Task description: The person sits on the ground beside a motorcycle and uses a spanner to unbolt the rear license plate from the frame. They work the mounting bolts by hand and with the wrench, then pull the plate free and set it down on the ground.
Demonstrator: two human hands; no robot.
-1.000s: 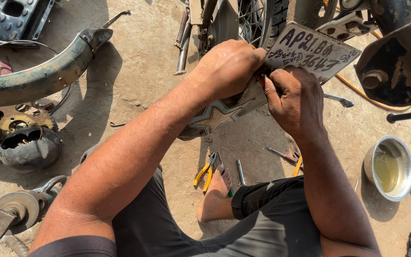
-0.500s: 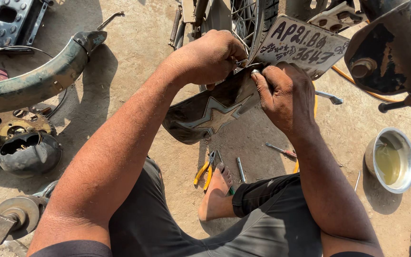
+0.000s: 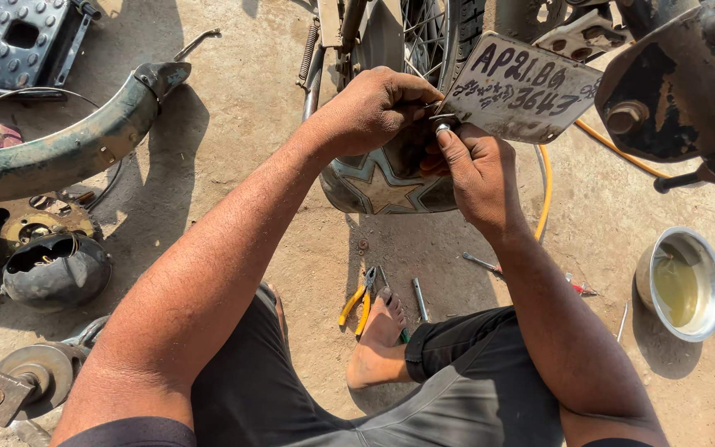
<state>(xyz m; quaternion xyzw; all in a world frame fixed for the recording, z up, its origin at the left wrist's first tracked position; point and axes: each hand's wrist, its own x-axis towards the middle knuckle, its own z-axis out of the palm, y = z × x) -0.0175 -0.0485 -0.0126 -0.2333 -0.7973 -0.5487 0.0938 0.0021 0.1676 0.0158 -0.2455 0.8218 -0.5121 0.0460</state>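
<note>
Head view, left hand (image 3: 378,108): grip closed on a small fastener at the lower left corner of the number plate (image 3: 523,89).
Right hand (image 3: 477,174): fingertips pinch the same fastener (image 3: 441,127) from below.
Technique: judged best to brace the plate against the star-marked mudguard (image 3: 386,186) and turn squarely.
Surface: bare dirt floor (image 3: 250,149); yellow-handled pliers (image 3: 359,300) and metal bowl (image 3: 679,283) lie near.

Head camera — looking steeply down, close over the ground (image 3: 233,215).

Hard sunlight throws sharp shadows across a dusty concrete floor (image 3: 250,165); a curved green mudguard (image 3: 59,153) lies at nine o'clock, a metal bowl (image 3: 679,283) of yellowish liquid at three o'clock.
</note>
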